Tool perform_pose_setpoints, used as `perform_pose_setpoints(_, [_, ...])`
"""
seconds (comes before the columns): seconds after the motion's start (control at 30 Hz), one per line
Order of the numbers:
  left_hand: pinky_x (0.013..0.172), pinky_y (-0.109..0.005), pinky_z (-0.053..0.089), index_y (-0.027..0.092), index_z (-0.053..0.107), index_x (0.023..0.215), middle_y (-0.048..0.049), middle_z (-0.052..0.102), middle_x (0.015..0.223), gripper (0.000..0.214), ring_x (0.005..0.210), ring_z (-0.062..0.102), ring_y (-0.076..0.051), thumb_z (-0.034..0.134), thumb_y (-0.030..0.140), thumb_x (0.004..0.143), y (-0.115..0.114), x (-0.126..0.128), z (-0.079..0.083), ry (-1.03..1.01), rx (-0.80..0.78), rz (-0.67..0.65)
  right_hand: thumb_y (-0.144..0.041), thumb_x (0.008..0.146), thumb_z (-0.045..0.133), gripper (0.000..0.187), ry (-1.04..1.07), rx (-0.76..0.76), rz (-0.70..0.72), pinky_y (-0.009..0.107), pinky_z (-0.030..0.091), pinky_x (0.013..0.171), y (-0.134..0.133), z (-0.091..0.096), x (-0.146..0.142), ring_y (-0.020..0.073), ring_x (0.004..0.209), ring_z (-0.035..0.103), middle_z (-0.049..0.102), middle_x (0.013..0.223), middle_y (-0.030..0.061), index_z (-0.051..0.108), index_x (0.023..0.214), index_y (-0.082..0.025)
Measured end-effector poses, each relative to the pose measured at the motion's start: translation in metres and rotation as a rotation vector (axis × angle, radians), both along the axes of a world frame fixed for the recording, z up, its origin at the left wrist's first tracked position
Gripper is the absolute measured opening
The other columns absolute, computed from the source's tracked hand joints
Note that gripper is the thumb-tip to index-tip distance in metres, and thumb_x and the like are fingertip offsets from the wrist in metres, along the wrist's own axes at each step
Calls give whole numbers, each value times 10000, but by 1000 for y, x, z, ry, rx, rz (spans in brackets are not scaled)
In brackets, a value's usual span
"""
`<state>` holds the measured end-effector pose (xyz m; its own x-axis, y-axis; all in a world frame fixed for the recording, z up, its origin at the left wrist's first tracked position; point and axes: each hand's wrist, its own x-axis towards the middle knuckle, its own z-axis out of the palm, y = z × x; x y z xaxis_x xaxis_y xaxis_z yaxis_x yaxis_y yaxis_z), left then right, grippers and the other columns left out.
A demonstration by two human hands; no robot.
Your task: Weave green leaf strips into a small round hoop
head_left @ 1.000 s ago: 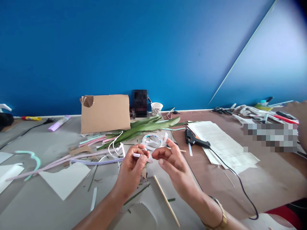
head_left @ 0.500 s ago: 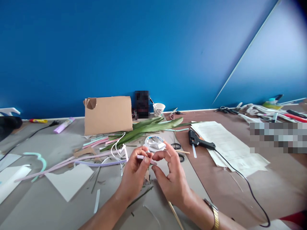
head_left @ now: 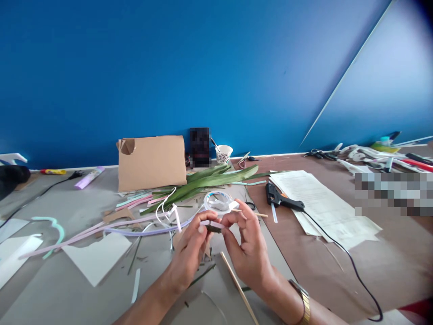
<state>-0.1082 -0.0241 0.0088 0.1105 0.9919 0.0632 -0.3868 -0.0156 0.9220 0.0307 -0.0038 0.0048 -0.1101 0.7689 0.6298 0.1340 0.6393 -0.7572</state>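
A small strip (head_left: 214,225), pale lilac on top with a dark green-brown side facing me, is pinched between both hands above the table. My left hand (head_left: 186,259) closes thumb and fingers on its left end. At the right end, my right hand (head_left: 249,248) grips it between thumb and index finger, the other fingers curled higher. Just beyond the fingertips lies a clear ring-shaped roll (head_left: 207,198). A wooden stick (head_left: 239,288) lies below my right hand. Long green leaf-like strips (head_left: 203,181) are spread behind the hands.
A cardboard piece (head_left: 152,164) leans near the blue wall, with a paper cup (head_left: 223,155) to its right. On the right are a glue gun (head_left: 284,201) with its cord and printed papers (head_left: 314,203). Lilac strips (head_left: 81,235) and cut white paper (head_left: 98,257) lie left.
The strip has been turned, so its dark side now shows. My right fingertips have closed on its right end, and my left hand has shifted slightly. The wooden stick is more visible.
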Motion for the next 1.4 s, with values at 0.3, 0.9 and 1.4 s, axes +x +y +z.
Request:
perform_pose_setpoints(0.3, [945, -263, 403, 205, 682, 1067, -71, 608, 1148, 303, 1074, 515, -192, 595, 394, 848, 2, 1, 7, -197, -159, -52, -48, 873, 438, 569, 19, -36, -16, 353, 478, 819, 2, 0, 4, 143, 806, 572, 564, 852, 6, 268, 1362, -282])
perform_pose_setpoints(0.9, [939, -446, 489, 149, 734, 997, -127, 633, 1203, 227, 1087, 574, -283, 603, 229, 831, 7, -7, 21, -141, -253, -122, -64, 879, 445, 569, -6, -27, 15, 383, 473, 865, 2, -6, 8, 155, 848, 598, 587, 878, 22, 254, 1380, -253])
perform_pose_setpoints(1.4, [981, -422, 444, 243, 657, 1159, -79, 539, 1320, 401, 1165, 522, -249, 695, 166, 768, 11, -31, 19, -159, -311, -443, -54, 866, 416, 539, -104, -14, 164, 378, 452, 889, 2, 7, 17, 144, 835, 593, 563, 852, 7, 262, 1346, -244])
